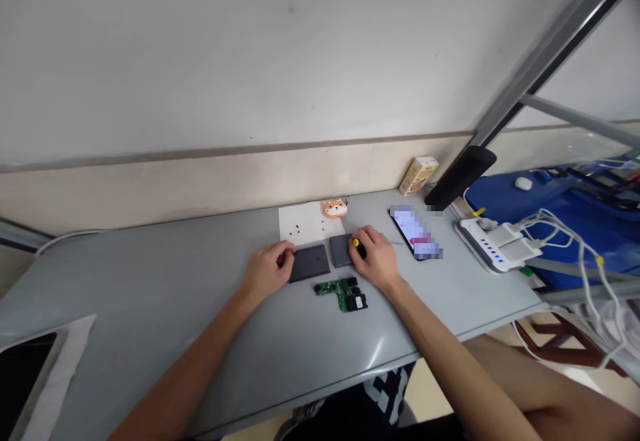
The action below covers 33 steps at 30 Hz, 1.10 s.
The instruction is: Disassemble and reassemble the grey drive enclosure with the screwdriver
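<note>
My left hand (269, 270) is closed at the left edge of a dark flat casing panel (311, 263), thumb and fingertips pinching its upper corner. My right hand (377, 258) is wrapped round a screwdriver with a yellow-and-black handle (357, 243); its thin shaft points to the right, away from the casing. A second dark casing piece (340, 252) lies beside the first, partly covered by the right fingers. In front of both pieces is a green circuit board (331, 287) with black components. Behind them, several tiny dark screws (298, 228) rest on a white sheet (313, 218).
An orange animal-face case (335, 208) sits at the sheet's back corner. To the right are a lit phone (415, 231), a small carton (418, 175), a black cylinder (460, 178) and a white power strip (493, 248) with cables. A dark-screened device (25, 374) lies at the left front.
</note>
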Each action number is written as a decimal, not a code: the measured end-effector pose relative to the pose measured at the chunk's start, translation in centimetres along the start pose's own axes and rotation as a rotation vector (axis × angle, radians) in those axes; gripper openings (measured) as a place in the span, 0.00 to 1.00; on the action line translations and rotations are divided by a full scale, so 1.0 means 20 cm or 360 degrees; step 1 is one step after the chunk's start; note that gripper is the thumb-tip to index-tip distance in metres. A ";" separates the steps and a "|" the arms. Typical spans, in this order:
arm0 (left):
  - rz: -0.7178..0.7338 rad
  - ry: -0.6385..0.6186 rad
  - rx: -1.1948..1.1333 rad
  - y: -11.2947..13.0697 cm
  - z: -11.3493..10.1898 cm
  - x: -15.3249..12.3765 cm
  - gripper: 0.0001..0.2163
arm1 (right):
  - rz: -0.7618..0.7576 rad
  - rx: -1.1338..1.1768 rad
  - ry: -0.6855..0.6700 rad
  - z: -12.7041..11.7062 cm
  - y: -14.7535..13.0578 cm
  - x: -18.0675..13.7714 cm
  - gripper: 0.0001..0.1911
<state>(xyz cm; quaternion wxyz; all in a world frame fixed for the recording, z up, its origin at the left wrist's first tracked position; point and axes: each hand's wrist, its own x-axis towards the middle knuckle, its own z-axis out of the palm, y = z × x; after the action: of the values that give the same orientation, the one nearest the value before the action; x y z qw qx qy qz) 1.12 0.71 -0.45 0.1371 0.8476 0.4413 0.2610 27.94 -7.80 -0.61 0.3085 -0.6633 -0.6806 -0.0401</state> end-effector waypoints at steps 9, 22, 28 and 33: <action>-0.0041 0.0043 -0.0116 -0.01 -0.01 -0.01 0.09 | -0.0004 0.0007 -0.0011 0.00 0.00 0.00 0.08; -0.0006 -0.0014 -0.0007 -0.02 -0.01 -0.03 0.10 | 0.0016 -0.0030 -0.0009 -0.03 0.02 -0.02 0.08; 0.0118 -0.0064 0.0125 -0.04 -0.06 -0.03 0.12 | -0.0114 0.0214 -0.0038 -0.14 -0.02 -0.08 0.06; 0.0124 -0.0134 0.0120 -0.08 -0.10 -0.04 0.11 | -0.0255 0.0299 -0.0410 -0.24 -0.10 -0.30 0.10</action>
<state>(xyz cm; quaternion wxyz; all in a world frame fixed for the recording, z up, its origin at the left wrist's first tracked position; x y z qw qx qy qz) -1.47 0.95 0.27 0.1133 0.8789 0.4113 0.2135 27.36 -15.56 1.20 0.2752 -0.5748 -0.7660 0.0845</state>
